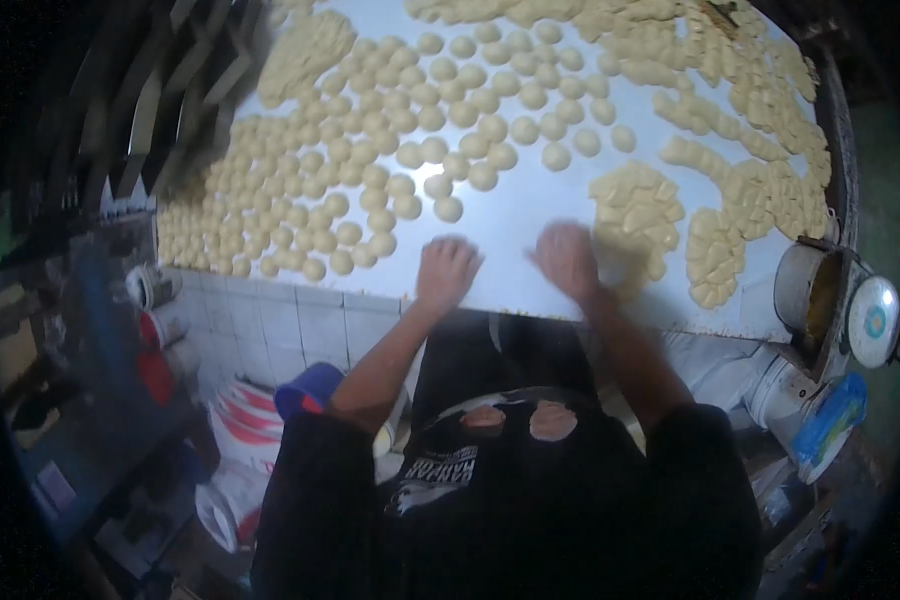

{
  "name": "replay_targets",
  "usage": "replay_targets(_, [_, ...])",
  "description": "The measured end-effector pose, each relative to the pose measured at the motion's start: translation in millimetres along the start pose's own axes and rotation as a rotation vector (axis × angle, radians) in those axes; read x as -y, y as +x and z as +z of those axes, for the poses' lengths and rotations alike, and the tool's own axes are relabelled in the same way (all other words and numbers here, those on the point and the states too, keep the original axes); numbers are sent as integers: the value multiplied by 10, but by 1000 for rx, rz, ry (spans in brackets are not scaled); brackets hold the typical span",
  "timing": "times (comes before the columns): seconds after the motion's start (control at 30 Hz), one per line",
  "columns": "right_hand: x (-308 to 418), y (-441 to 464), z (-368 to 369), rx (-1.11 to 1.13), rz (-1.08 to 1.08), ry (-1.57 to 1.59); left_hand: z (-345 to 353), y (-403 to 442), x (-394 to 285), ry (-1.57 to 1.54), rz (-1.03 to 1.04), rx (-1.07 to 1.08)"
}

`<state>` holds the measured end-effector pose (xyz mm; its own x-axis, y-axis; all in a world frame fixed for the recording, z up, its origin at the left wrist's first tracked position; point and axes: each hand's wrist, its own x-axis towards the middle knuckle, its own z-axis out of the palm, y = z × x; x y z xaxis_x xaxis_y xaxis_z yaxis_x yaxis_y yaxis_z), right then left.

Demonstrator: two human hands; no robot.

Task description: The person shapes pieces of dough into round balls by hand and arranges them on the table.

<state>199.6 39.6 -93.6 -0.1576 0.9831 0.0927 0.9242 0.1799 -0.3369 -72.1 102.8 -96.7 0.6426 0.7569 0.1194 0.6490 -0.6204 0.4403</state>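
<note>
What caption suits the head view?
Left hand and right hand at a white table, between round dough balls and clumped dough pieces.

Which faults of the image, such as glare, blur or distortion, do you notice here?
Head view: glare on the table among the dough balls; right hand blurred; shadow beside it; the table's right edge bowed, seemingly by the lens; corners black.

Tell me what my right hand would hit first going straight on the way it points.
Past a bare stretch of table, your right hand would probably meet the pale dough balls ahead, though its height is unclear.
</note>
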Motion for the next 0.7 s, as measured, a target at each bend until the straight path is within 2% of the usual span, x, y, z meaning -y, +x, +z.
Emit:
replay_targets(0.03, [135,96,68,11,-27,9,59,12,-221,-38,-123,-6])
replay_targets(0.07, [277,289,135,-172,152,80,84,68,-361,-72,-240,-32])
replay_targets(0.1, [397,396,177,-348,334,157,97,-75,-429,-161,-145,-34])
replay_targets(0.13, [510,185,270,-212,320,215,138,-319,-407,-180,-66,6])
replay_targets(0.2, [417,-286,281,-159,14,214,-47,-545,-145,-277,31,31])
replay_targets(0.23, [347,-462,210,-120,-108,183,-171,-517,43,-281,13,13])
replay_targets(0.3, [158,-584,63,-31,-73,-2,-474,-300,400,-636,-83,-3])
replay_targets(0.33, [158,-449,54,-10,-95,-14,-748,97,654,-493,-217,140])
replay_targets(0.37, [226,-354,63,-52,129,48,-1059,470,819,-635,-429,-104])
replay_targets(0.4, [298,-309,35,-90,358,104,-1701,1032,909,-667,-792,-21])
replay_targets(0.43, [331,-240,-8,-69,350,88,-1795,1385,1391,-491,-534,-297])
replay_targets(0.47, [337,-135,-35,52,414,62,-1859,1767,2060,-191,-483,-294])
replay_targets(0.5, [358,-46,-63,171,479,36,-1941,2140,2465,-171,-227,-590])
replay_targets(0.53, [394,7,-83,289,551,8,-2100,2495,2921,-70,-417,-320])
replay_targets(0.57, [472,67,-111,118,460,-32,-1943,2755,3499,19,-396,-304])
replay_targets(0.6, [487,72,-107,122,465,-47,-1759,2909,3834,108,-369,-287])
replay_targets(0.63, [477,55,-74,86,491,-8,-1828,3023,3736,94,-363,-288])
replay_targets(0.7, [529,57,-95,23,585,75,-2107,3251,3523,156,-419,9])
